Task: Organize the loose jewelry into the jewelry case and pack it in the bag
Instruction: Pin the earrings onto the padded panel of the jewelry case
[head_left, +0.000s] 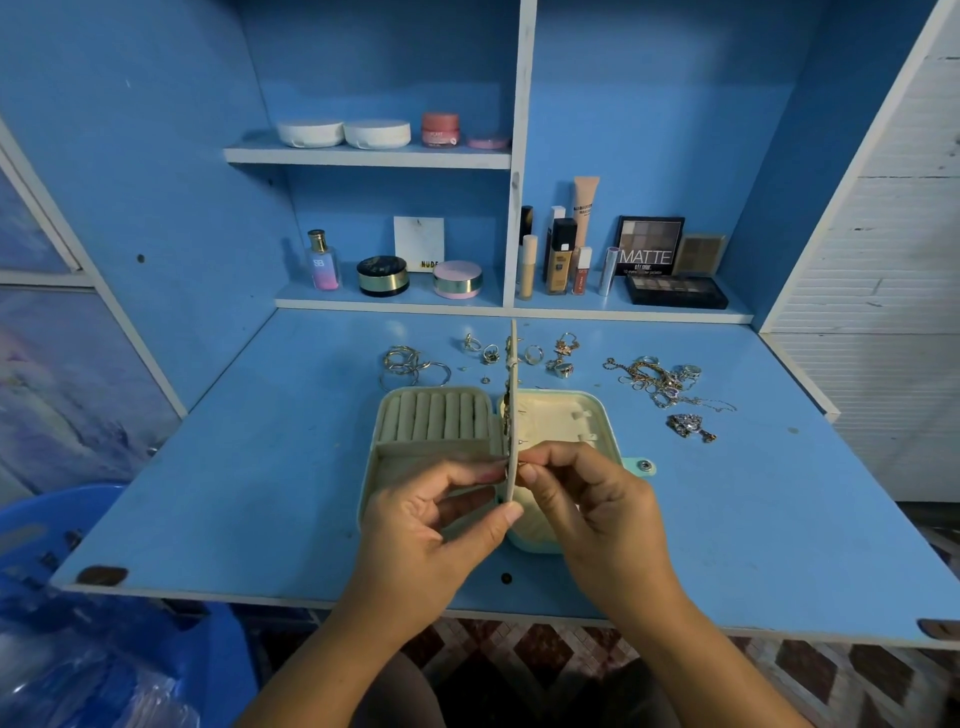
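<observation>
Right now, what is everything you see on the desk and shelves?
desk: one, blue, below the shelves
jewelry case: one, mint green, open at desk centre
earring panel: one, beige, upright in the case's middle
hoop earrings: several, gold, behind the case, left
rings: several, gold and silver, behind the case
chains: tangled pile, gold and silver, right of the case
compacts: two, white, upper shelf
perfume bottle: one, pink-blue, lower shelf, left
eyeshadow palette: one, black, lower shelf, right
left hand: pinches the panel's near edge
right hand: pinches at the panel from the right
</observation>
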